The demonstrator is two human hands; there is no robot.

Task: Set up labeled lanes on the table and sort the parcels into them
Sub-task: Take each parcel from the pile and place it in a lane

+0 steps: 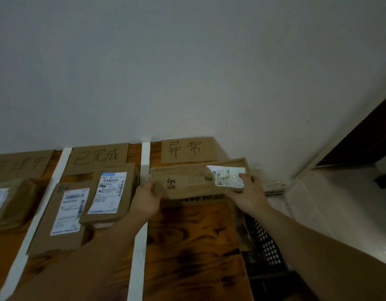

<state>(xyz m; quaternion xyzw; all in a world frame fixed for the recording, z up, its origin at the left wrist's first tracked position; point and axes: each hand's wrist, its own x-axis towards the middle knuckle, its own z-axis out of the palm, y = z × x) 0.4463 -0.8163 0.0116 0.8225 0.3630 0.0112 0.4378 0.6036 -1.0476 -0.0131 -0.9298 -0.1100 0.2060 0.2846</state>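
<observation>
- A brown parcel (187, 181) is held between both hands over the far end of the right lane, just in front of the cardboard sign marked 异常 (188, 149).
- Its left end is gripped by the left hand (147, 199), with the thumb laid on the top face.
- Its right end is gripped by the right hand (249, 193), with the thumb pressed on the white shipping label (229, 175) stuck to that end.
- Whether the parcel is touching the wooden table (187, 246) cannot be told; a printed cardboard edge (200, 198) is seen just beneath it.
- The lanes are divided by two white tape strips, the right strip (145, 153) and the left strip (57, 170).
- In the middle lane, below the sign marked 已完成 (98, 156), two labelled parcels are laid: a flat packet (66, 213) and a thicker box (112, 192) that overlaps its corner.
- In the left lane, a single parcel (9, 203) is seen before a blurred sign (18, 164).
- A black perforated crate (263, 246) is seen just beside the table's right edge.
</observation>
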